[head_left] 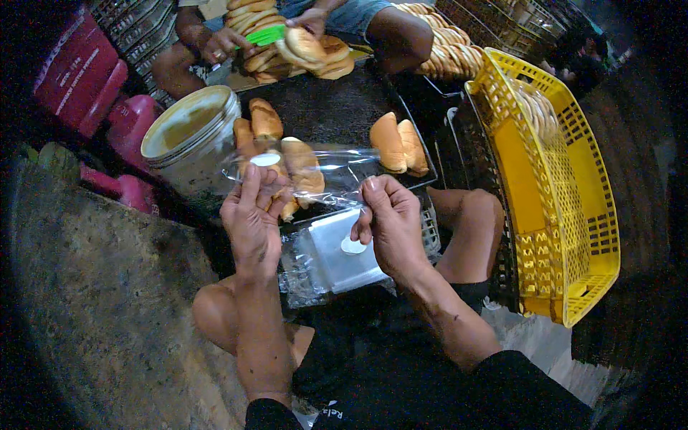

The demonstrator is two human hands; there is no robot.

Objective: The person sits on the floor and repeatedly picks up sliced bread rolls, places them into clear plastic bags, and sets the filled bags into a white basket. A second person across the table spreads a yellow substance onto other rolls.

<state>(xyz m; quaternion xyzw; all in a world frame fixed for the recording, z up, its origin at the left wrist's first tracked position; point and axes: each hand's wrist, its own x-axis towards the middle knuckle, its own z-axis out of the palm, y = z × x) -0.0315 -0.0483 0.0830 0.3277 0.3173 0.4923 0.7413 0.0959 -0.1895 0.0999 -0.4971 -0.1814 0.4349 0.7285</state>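
Note:
Between my two hands a clear plastic bag [337, 166] with a white oval label is stretched out over the dark tray. My left hand [252, 215] pinches its left end, beside the label. The right end is gripped between the thumb and fingers of my right hand [391, 222]. Through and around the bag show several long bread rolls [304, 168]. Below my hands, near my lap, lies a stack of clear plastic bags [344, 259], with a white label on the top one. Two more rolls [398, 143] rest at the tray's right side.
A dirty white bucket [188, 136] stands left of the dark tray [337, 100]. At the right, a yellow crate [566, 208] is tilted on its side. Across the tray, another person's hands [236, 44] hold a green tool and a bun. Stacked buns [451, 54] sit behind; pink plastic [79, 79] is at far left.

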